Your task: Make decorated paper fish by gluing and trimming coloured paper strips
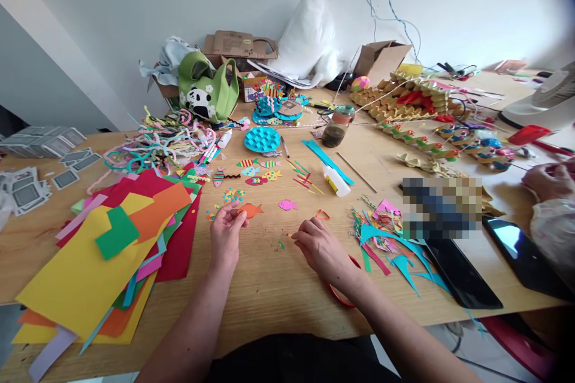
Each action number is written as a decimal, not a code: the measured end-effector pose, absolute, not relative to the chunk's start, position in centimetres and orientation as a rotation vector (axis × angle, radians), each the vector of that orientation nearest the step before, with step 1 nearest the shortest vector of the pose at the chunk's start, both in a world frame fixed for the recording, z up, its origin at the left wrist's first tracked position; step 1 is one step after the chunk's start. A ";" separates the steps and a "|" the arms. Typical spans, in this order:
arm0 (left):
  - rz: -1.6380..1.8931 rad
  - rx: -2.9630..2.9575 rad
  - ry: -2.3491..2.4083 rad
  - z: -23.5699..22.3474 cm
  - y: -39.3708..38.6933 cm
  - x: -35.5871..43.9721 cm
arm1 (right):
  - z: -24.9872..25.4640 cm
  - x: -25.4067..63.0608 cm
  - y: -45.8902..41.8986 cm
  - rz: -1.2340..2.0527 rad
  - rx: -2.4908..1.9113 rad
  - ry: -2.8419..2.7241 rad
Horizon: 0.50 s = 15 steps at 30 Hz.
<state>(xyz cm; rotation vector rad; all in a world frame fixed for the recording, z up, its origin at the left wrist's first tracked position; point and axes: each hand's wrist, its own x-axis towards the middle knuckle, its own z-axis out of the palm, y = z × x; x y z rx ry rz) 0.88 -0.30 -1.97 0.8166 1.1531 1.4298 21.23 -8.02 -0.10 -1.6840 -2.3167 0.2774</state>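
My left hand (pixel 227 233) pinches an orange paper fish (pixel 251 210) at its head end, just above the table. My right hand (pixel 317 245) is low over the wood with its fingertips pressed together, beside tiny paper scraps (pixel 281 245); what lies between them is too small to name. A pink paper fish (pixel 288 205) rests flat between my hands. Beyond it lie several patterned paper fish (pixel 256 181) and small paper dots (pixel 234 194). Red-handled scissors (pixel 342 298) are partly hidden under my right forearm.
Coloured paper sheets (pixel 67 263) are piled at left, below tangled pipe cleaners (pixel 171 137). A glue bottle (pixel 336 181), a wooden stick (pixel 358 172) and a lidded jar (pixel 336 127) stand or lie ahead. Blue offcuts (pixel 404 266) and a phone (pixel 462 272) are at right, near another person's hand (pixel 548 182).
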 end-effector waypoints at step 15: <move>1.430 0.824 1.143 -2.0 -0.4 0.9 | -0.6 20.3 -8.0 -0.100 -1.572 -2.655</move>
